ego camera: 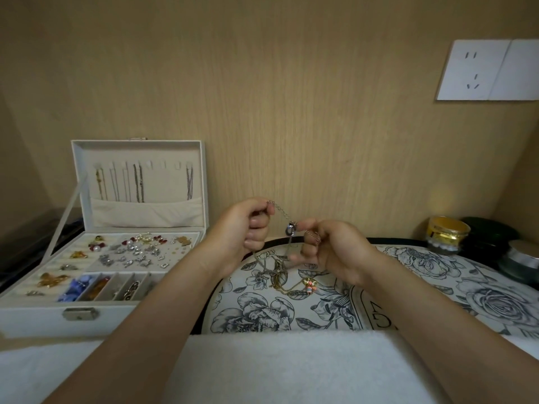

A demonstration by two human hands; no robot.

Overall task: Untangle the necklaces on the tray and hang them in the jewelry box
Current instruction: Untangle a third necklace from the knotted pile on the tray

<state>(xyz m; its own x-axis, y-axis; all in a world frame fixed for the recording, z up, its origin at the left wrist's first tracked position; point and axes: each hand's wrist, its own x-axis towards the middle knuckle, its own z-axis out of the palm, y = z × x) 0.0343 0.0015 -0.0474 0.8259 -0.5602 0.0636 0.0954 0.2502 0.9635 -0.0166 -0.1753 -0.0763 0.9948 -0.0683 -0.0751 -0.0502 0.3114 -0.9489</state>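
A silver necklace chain (281,210) with a dark ring pendant (291,228) stretches between my hands above the flower-patterned tray (423,269). My left hand (250,225) pinches its upper end; my right hand (326,246) pinches the chain beside the pendant. More of the chain hangs down into a tangle of necklaces (277,272) lying on the tray, with a gold chain and colourful charm (309,284) beside it. The white jewelry box (122,237) stands open at the left. Several necklaces (140,182) hang from hooks in its lid.
The box's lower tray holds earrings, rings and small charms. A gold-lidded jar (447,233), a dark round container (490,237) and a silver tin (522,263) stand at the back right. A white towel (277,365) covers the near edge. A wall socket (472,70) is at the upper right.
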